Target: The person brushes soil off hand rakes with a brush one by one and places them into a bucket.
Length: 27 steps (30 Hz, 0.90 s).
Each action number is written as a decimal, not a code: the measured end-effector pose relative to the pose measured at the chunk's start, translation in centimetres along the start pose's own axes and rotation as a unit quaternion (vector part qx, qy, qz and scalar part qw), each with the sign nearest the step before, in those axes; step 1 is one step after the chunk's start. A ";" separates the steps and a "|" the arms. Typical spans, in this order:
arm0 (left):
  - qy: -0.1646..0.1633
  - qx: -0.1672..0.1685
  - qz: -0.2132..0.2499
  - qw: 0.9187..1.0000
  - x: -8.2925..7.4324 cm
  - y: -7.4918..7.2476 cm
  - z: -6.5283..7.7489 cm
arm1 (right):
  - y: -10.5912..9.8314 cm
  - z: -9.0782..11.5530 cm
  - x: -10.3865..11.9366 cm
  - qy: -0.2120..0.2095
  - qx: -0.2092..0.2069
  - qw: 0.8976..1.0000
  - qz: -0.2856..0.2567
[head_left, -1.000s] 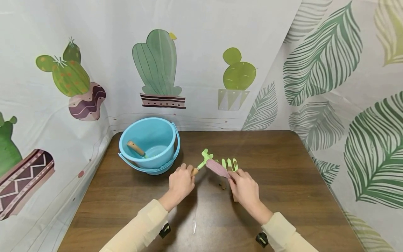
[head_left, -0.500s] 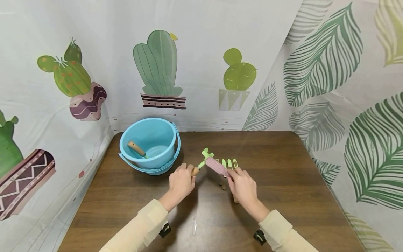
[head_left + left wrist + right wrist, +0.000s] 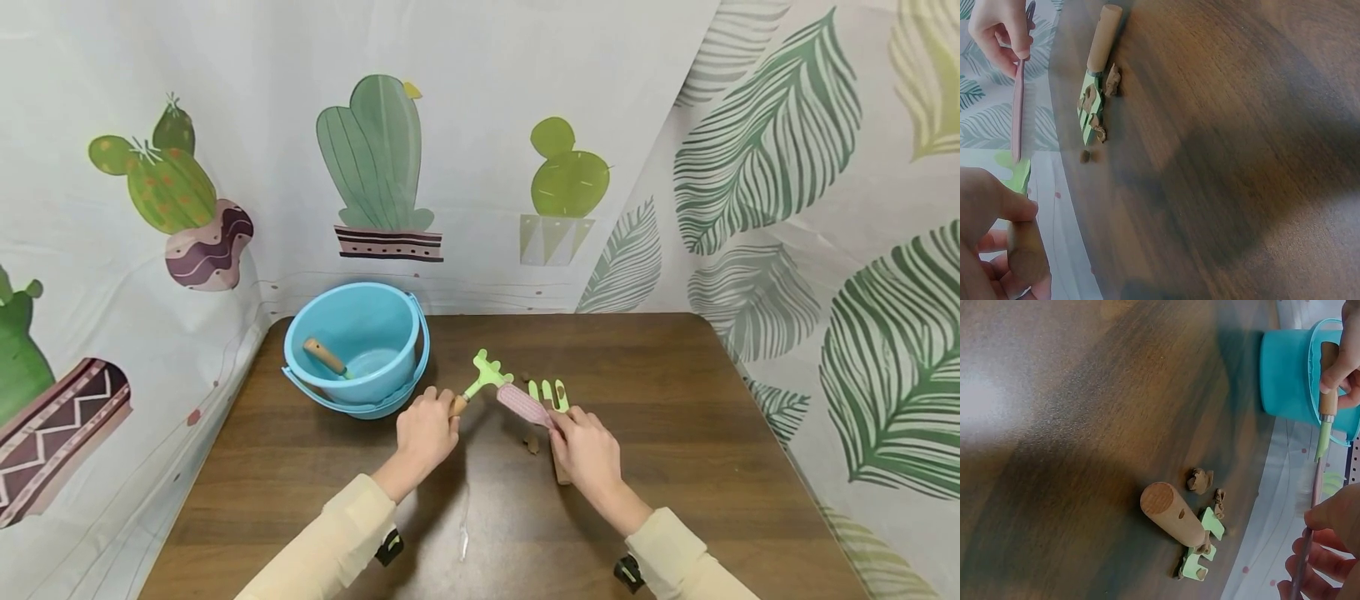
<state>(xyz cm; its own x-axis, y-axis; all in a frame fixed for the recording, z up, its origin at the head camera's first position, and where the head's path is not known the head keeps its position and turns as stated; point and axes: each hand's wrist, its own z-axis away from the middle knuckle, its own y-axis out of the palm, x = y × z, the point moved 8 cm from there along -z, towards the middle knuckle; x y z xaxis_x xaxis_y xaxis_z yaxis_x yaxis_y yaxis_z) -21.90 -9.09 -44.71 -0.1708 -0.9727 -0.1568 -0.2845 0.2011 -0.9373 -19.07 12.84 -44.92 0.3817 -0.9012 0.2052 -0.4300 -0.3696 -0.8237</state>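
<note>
My left hand [image 3: 426, 429] grips the wooden handle of a small garden rake, its light-green pronged head [image 3: 487, 372] pointing up and away. In my right hand [image 3: 588, 450] is a pink brush [image 3: 522, 404] with pale bristles, pinched by its handle between thumb and fingers. The brush's far end meets the rake head in the head view, and its bristles [image 3: 1304, 487] face the table in the right wrist view. Below my right hand lies a green garden fork with a wooden handle [image 3: 1105, 37], brown clumps [image 3: 1089, 100] stuck to its tines.
A blue bucket [image 3: 352, 389] stands at the table's back left, with a wooden-handled tool [image 3: 325, 356] leaning inside. Loose brown clumps [image 3: 1200, 480] lie on the dark wooden table [image 3: 675, 433] beside the fork. A printed cloth [image 3: 480, 167] hangs right behind the table.
The rake has shifted slightly left with my left hand. The brush has slid back right, from across the rake head to its near right side. Both hands keep their grips.
</note>
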 end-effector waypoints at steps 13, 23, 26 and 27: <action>-0.018 0.001 0.018 1.000 0.7 0.6 0.3 | -0.1 0.4 -0.8 0.013 -0.001 1.000 -0.012; -0.050 0.018 0.042 0.998 1.6 1.2 0.6 | 0.0 0.4 -1.9 0.051 -0.005 0.998 -0.046; -0.063 0.026 0.056 0.996 1.9 1.4 0.7 | -0.1 0.3 -2.1 0.061 -0.002 0.997 -0.053; -0.066 0.028 0.061 0.996 2.0 1.4 0.7 | -0.1 0.3 -2.2 0.063 -0.001 0.996 -0.055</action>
<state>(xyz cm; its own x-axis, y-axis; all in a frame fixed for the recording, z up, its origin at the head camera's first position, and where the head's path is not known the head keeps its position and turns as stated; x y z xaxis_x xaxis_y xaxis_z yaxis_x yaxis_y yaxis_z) -21.97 -10.78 -46.60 -0.0742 -0.9488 -0.3070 -0.2158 0.3158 -0.9240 -19.60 14.94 -45.43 0.3204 -0.8766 0.3590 -0.3939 -0.4679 -0.7911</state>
